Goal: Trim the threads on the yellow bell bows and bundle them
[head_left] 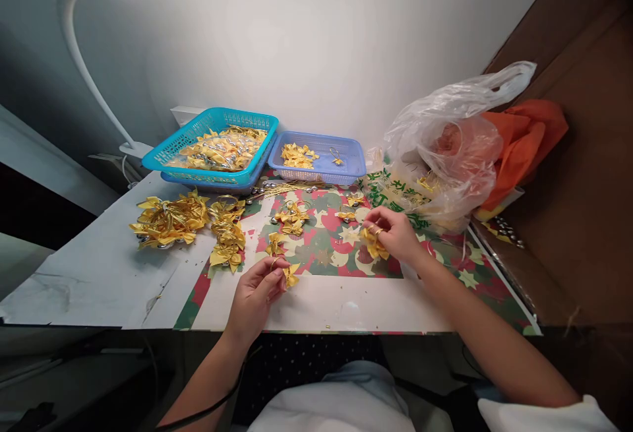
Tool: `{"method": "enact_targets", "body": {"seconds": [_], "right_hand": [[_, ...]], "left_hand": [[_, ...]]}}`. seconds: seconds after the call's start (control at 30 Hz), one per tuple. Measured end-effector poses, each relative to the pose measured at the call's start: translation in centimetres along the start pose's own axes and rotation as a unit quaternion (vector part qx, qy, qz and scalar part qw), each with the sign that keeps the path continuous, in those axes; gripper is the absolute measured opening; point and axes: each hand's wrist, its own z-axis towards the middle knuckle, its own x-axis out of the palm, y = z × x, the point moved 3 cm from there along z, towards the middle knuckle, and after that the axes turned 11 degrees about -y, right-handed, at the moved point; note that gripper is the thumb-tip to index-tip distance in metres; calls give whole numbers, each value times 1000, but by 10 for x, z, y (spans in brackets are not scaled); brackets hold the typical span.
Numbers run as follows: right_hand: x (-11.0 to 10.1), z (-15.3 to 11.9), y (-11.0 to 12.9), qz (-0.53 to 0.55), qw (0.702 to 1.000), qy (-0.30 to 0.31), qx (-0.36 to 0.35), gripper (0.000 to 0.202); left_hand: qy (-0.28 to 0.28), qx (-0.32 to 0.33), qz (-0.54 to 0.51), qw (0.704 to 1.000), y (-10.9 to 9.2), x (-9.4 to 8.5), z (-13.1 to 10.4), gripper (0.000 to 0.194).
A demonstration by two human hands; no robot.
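My left hand (254,297) is closed near the table's front edge, its fingertips pinching a yellow ribbon bow (291,276) with a gold loop. Farther right, my right hand (397,237) grips yellow ribbon bows (374,246) by their gold loops, just above the patterned sheet; how many is hard to make out. Between and beyond my hands lie more bows, a small cluster (293,218) in the middle and one bow (347,214) close to my right fingertips. A single bow (275,244) rests just behind my left hand.
Heaped bows (171,219) and a row of bows (227,241) lie at left. Behind stand a turquoise basket (212,115) of bows and silver balls, and a blue basket (353,167). A plastic bag (440,128) and orange cloth (529,135) crowd the right. A lamp (86,66) arches at left.
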Motion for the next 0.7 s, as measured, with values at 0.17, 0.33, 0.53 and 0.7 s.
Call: {"method": "enact_targets", "body": {"seconds": [0.17, 0.33, 0.53, 0.7], "right_hand": [[19, -19, 9, 39, 993, 103, 31, 14], [36, -25, 25, 89, 985, 140, 43, 12], [46, -23, 26, 190, 972, 113, 79, 18], [22, -14, 27, 192, 978, -15, 85, 24]], "left_hand": [[65, 19, 59, 996, 0, 9, -2, 34], [169, 104, 199, 960, -2, 35, -8, 70], [109, 177, 298, 932, 2, 52, -11, 66], [84, 94, 267, 955, 6, 44, -11, 33]]}}
